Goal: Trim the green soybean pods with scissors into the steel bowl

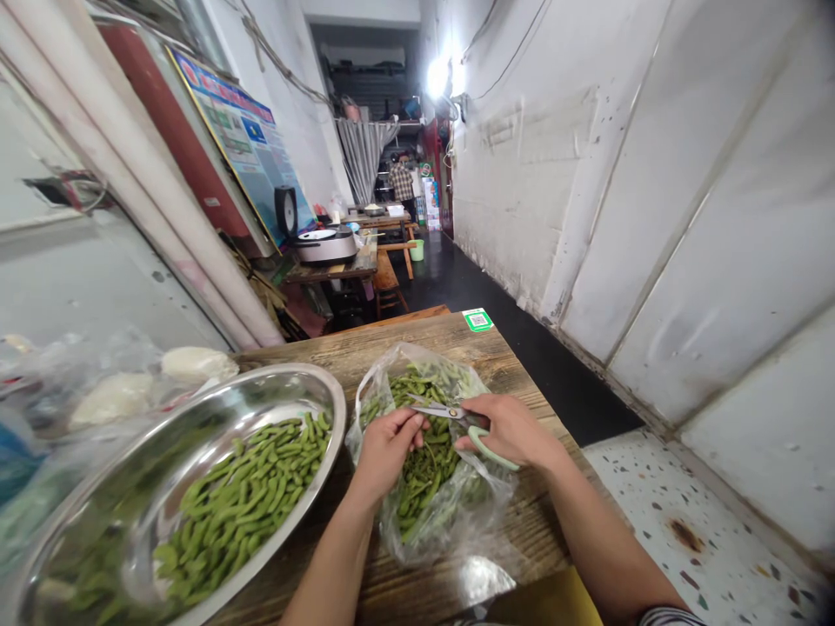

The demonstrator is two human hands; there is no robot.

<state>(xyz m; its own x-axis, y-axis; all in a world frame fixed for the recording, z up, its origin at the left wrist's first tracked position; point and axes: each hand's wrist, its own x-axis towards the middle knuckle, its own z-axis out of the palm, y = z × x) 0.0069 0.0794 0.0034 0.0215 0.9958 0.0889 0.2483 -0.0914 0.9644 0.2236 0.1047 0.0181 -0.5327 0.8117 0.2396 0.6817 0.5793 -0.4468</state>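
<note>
My right hand (501,428) grips a pair of scissors (486,445) with pale green handles. Their metal blades are parted and point left, toward my left hand (390,445). The thumb and fingers of that hand are pinched together by the blade tips; what lies between them is too small to make out. Under both hands a clear plastic bag (460,539) lies open, full of green edamame pods (427,478). To the left, a large oval metal basin (336,404) holds many loose edamame pods (251,496).
The wooden table (522,378) bears a green QR code card (478,321) at its far corner. Plastic bags (117,396) crowd the left side behind the basin. Farther off are a white cooker (326,248) with its lid up, a stool (390,278) and a person (401,183).
</note>
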